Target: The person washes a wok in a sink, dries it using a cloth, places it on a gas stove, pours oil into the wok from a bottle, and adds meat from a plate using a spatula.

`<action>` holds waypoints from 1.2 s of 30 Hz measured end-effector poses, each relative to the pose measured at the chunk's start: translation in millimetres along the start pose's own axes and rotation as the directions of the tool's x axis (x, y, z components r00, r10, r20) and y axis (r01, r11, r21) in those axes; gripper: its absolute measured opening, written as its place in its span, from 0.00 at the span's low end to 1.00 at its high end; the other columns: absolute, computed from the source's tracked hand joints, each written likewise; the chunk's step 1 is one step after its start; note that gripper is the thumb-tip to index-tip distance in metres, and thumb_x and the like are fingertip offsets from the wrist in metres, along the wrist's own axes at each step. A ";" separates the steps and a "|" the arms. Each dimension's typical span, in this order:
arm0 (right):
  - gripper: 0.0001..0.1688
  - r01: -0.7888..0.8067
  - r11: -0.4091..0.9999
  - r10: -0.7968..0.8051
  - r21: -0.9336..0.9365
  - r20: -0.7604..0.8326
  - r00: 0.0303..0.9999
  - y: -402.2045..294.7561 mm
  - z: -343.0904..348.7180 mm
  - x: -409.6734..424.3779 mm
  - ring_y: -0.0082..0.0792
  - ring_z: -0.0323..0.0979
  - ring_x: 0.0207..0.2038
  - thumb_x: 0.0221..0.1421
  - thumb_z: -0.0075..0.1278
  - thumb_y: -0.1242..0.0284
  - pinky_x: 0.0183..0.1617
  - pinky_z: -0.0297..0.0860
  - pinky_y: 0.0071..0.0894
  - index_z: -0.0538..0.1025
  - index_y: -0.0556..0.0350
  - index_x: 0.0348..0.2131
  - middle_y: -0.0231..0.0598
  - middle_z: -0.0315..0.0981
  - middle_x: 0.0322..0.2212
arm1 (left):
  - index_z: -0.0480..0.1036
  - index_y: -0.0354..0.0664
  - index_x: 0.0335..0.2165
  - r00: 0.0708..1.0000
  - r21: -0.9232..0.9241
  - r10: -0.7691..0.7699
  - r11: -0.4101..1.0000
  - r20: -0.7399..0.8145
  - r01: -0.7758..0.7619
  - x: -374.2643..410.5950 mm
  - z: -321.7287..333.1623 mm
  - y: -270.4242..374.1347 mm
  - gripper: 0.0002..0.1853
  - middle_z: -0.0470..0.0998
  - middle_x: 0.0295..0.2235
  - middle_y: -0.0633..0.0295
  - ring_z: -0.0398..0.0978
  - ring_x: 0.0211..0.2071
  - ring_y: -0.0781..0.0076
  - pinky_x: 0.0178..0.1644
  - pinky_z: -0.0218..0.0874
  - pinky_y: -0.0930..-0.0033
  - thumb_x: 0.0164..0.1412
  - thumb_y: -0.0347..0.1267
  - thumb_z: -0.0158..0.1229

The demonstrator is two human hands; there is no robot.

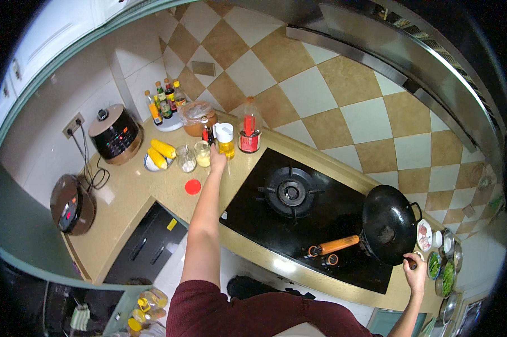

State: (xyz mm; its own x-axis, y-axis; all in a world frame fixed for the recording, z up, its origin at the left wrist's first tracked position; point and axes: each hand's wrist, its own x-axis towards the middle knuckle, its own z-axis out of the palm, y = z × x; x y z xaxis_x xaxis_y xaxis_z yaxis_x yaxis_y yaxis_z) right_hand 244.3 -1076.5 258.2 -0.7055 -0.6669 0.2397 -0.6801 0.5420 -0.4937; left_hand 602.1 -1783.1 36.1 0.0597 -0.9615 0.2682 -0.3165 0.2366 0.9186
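Note:
My left hand (218, 161) reaches over the counter, with its fingers at an oil jug (226, 145) that has a white lid and handle. A dark sauce bottle (207, 134) stands just behind the fingers, and whether they grip anything is hard to see. Left of the hand are a glass jar of pale yellow contents (202, 154) and a glass jar of white contents (186, 160). A red lid (193, 186) lies nearer me. At the right, my right hand (415, 274) holds a short brown wooden handle (411, 263) by the rim of a black wok (386, 227).
The wok's orange handle (337, 244) points left across the black gas hob (245, 198), beside a bare burner (292, 192). Bowls of chopped greens (447, 278) and a plate of meat (424, 236) line the right counter. Corn cobs (157, 158) and a rice cooker (116, 135) stand left.

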 end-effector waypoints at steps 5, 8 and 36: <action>0.08 -0.223 0.974 0.222 -0.025 -0.032 0.974 -34.7 3.4 -21.6 0.28 0.70 0.33 0.46 0.49 0.80 0.40 0.65 0.26 0.75 0.62 0.31 0.38 0.73 0.28 | 0.53 0.30 0.55 0.986 -0.033 -0.075 0.996 0.151 0.080 5.0 48.0 20.1 0.31 0.62 0.54 0.42 0.59 0.56 0.51 0.58 0.50 0.62 0.50 0.22 0.47; 0.08 -0.222 0.974 0.216 -0.046 -0.114 0.970 -29.3 6.8 -39.0 0.29 0.71 0.34 0.46 0.49 0.80 0.42 0.65 0.26 0.74 0.62 0.31 0.39 0.73 0.28 | 0.55 0.35 0.55 0.968 -0.155 0.027 0.988 0.249 0.012 -10.1 61.0 55.5 0.30 0.64 0.52 0.46 0.60 0.55 0.51 0.58 0.51 0.61 0.51 0.22 0.49; 0.08 -0.268 0.960 0.279 0.077 -0.244 0.929 -47.5 44.6 -44.1 0.25 0.71 0.32 0.48 0.50 0.77 0.39 0.65 0.24 0.76 0.60 0.32 0.36 0.75 0.29 | 0.63 0.39 0.45 0.817 0.477 0.109 0.766 0.566 -0.432 27.9 34.5 81.2 0.21 0.76 0.29 0.46 0.74 0.33 0.44 0.36 0.66 0.50 0.50 0.31 0.51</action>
State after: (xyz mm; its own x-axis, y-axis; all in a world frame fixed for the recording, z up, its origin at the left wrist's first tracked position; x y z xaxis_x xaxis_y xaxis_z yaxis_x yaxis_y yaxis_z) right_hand 316.7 -1095.6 233.9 -0.8935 -0.3437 0.2891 -0.4489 0.6600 -0.6025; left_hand 545.4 -1795.5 108.1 -0.5213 -0.8392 0.1548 -0.7193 0.5297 0.4494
